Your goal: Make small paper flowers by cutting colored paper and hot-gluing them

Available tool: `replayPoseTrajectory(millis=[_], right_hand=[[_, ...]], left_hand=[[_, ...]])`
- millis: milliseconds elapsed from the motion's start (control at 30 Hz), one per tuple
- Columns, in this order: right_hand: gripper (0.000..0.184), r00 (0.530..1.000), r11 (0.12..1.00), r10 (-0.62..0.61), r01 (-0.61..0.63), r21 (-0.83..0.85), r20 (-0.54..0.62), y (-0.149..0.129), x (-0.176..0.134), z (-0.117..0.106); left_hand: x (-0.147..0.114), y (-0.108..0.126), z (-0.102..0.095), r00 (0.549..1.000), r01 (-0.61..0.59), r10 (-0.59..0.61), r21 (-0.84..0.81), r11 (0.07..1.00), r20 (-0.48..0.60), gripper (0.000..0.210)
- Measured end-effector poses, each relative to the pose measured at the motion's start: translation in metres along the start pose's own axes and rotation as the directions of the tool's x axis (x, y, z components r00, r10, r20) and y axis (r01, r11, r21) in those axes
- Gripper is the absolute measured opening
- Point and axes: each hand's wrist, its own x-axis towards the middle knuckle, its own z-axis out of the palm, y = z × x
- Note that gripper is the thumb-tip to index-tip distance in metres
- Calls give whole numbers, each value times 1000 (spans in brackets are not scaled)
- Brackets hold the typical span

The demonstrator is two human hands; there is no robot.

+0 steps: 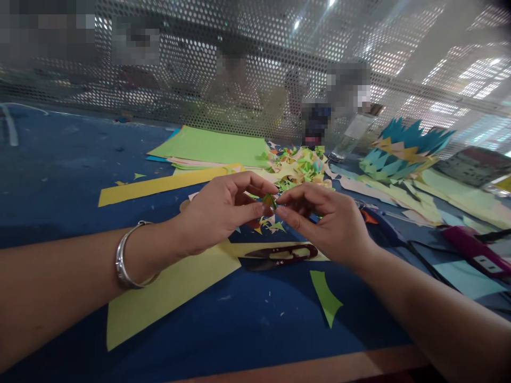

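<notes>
Between the fingertips of both hands is a small folded piece of green paper (269,201). My left hand (223,210), with a silver bangle at its wrist, pinches it from the left. From the right, my right hand (325,218) holds it with thumb and forefinger. Just below lie dark-handled thread snips (279,252) on a pale yellow strip. A large pale yellow sheet (171,298) is partly under my left forearm. A curved green paper scrap (326,299) lies nearer the table's front edge.
Behind my hands is a heap of paper scraps (299,165) beside stacked green sheets (215,146) and a yellow strip (159,184). To the right are a paper crown (407,151), a clear bottle (351,135), a blue-handled tool (385,229) with a cable, and a purple power strip (475,250).
</notes>
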Motion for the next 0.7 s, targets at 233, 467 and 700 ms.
replayPoseTrajectory(millis=[233,467,700], right_hand=[[18,999,999,42,-43,24,25,0,1,-1],[23,990,986,115,-123,111,78,-2,3,-2],[20,989,990,100,-109,87,106,-3,3,-2]], left_hand=[[0,0,-1,1000,-16,16,32,999,16,27],[-1,-1,-2,1000,-19,18,35,999,24,24],[-2,1,-1,1000,-10,10,57,998,5,30]])
